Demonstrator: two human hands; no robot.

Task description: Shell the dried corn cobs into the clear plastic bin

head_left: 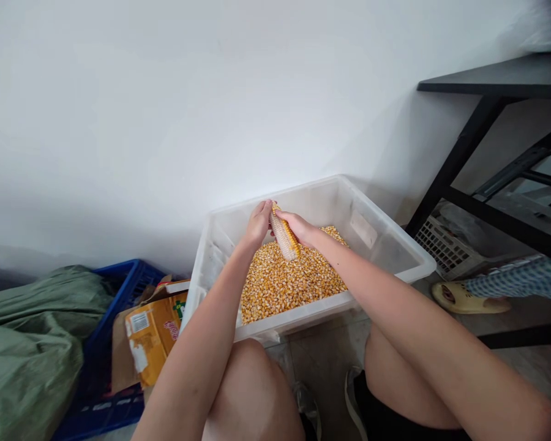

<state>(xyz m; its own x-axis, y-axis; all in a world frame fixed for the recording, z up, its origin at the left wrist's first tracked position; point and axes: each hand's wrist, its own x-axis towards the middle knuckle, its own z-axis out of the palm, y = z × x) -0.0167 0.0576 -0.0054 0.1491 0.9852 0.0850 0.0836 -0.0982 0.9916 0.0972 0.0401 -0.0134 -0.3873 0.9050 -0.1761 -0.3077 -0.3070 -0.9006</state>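
Note:
A corn cob point(283, 236) is held between both hands above a large translucent plastic bin point(376, 245). Much of its near face is bare and pale, with yellow kernels left along the right edge and at the ends. My left hand point(258, 222) is closed around the far end of the cob from the left; some of its fingers are hidden behind it. From the right, my right hand point(299, 227) grips the cob with the thumb lying near its upper end. Loose yellow corn kernels point(294, 282) cover the bottom of the bin below.
A white wall point(257, 92) rises behind the bin. Left are a blue crate point(103, 367), a torn orange carton point(153, 331) and green cloth point(32, 349). Right stand a dark metal-framed table point(477, 138) and a white basket point(441, 248); another person's foot in a yellow clog point(468, 299) shows beneath.

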